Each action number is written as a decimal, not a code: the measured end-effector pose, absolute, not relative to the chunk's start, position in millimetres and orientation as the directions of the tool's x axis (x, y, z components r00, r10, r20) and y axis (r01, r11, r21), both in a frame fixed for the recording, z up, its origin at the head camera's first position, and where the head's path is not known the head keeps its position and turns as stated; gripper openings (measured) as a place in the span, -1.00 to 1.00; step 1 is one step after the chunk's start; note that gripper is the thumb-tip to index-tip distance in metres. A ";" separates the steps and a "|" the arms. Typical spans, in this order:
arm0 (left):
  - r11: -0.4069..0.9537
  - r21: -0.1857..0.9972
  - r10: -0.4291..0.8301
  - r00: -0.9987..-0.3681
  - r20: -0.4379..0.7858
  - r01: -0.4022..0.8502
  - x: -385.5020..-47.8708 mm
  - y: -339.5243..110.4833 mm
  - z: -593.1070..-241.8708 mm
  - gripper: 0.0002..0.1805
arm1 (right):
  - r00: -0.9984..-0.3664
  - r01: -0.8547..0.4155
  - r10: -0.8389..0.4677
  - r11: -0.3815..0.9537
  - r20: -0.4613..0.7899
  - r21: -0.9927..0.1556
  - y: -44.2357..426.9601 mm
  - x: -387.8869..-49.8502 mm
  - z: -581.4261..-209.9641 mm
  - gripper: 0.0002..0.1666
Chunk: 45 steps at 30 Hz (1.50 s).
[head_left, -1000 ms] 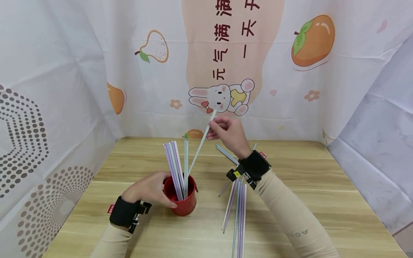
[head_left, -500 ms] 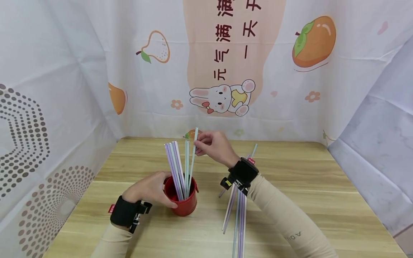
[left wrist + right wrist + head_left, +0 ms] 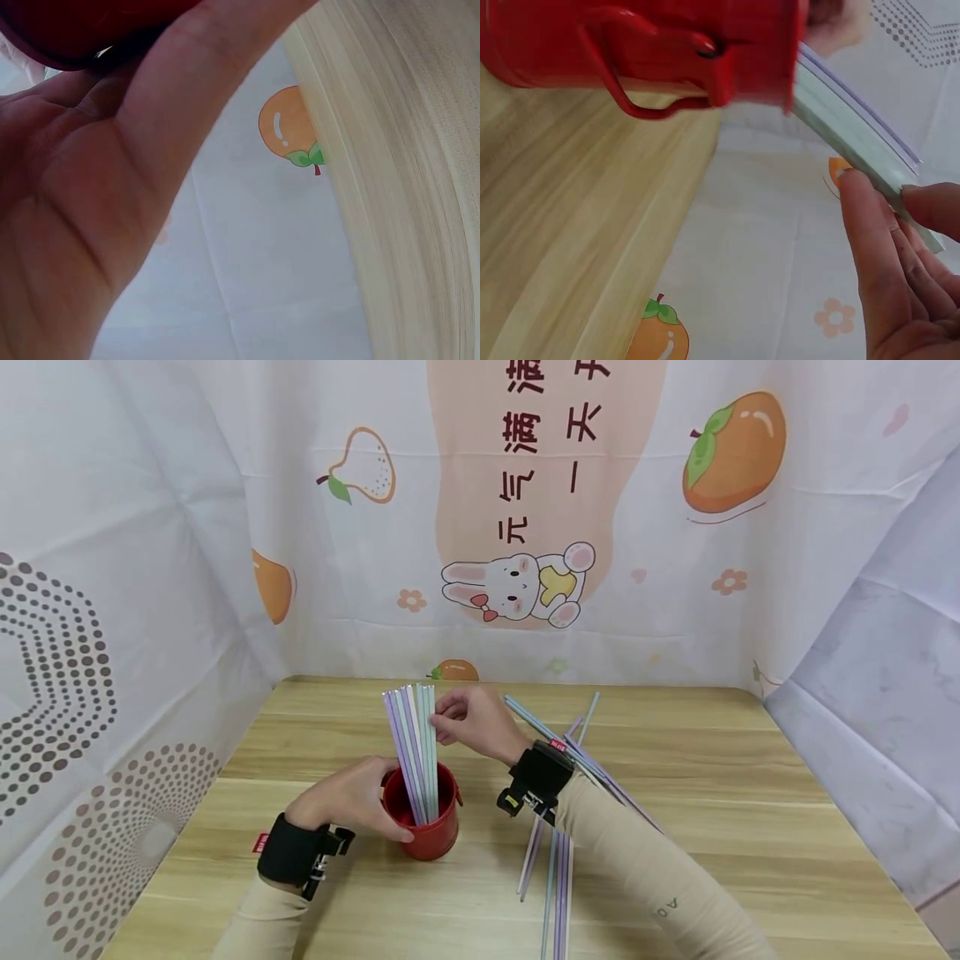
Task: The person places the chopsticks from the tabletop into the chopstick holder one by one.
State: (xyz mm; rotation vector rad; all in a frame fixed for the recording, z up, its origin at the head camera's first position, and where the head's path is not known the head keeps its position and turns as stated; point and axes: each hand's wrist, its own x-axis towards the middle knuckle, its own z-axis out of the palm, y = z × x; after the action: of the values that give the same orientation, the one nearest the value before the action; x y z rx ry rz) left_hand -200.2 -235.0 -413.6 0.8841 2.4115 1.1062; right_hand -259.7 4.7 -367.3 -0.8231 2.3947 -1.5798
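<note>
My left hand (image 3: 352, 797) grips the side of a small red bucket (image 3: 435, 839), thumb near the front and the far fingers hidden. Inside the bucket a bunch of slim purple, white and pale green sticks (image 3: 405, 743) leans slightly left. At the bunch's right side, my right hand (image 3: 474, 722) pinches a pale green stick (image 3: 432, 768) near its top between thumb and finger. The right wrist view shows this pinch by the right hand (image 3: 900, 277), and the bucket's handle (image 3: 660, 109). In the left wrist view the bucket (image 3: 82, 26) sits against the palm.
More loose sticks (image 3: 558, 893) lie on the wooden table (image 3: 712, 760), fanned out and partly crossed under my right forearm. Behind the table hangs a printed cloth (image 3: 337, 568), and further cloth (image 3: 172, 593) borders the left side.
My right hand has come left and down, swinging the slanted pale green stick nearly upright and against the others in the bucket. The left hand keeps its grip on the bucket.
</note>
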 end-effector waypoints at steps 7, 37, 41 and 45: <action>0.508 0.759 0.664 -0.747 -0.044 0.407 -200.1 -235.3 -411.9 -0.21 | -0.830 -0.347 -0.536 0.282 0.153 -0.894 3.3 -262.1 -369.1 -0.82; 0.488 0.779 0.665 -0.746 -0.040 0.393 -199.7 -231.9 -415.5 -0.23 | -0.931 -0.276 -0.335 0.907 -0.148 -0.317 179.2 -306.4 -407.4 -0.54; 0.482 0.784 0.667 -0.744 -0.040 0.390 -199.6 -231.9 -415.7 -0.22 | -0.929 -0.209 -0.272 0.945 -0.250 -0.252 188.5 -304.9 -408.6 -0.58; 0.479 0.787 0.666 -0.745 -0.036 0.390 -199.9 -233.3 -414.5 -0.22 | -0.924 -0.220 -0.296 0.929 -0.240 -0.298 191.2 -307.9 -415.8 -0.66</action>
State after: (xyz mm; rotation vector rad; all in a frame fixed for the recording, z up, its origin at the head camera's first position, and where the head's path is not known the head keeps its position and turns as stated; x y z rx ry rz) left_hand -199.9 -233.3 -414.5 0.8901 2.3926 1.1445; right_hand -307.9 191.2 -415.8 -0.3835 2.8045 -0.3868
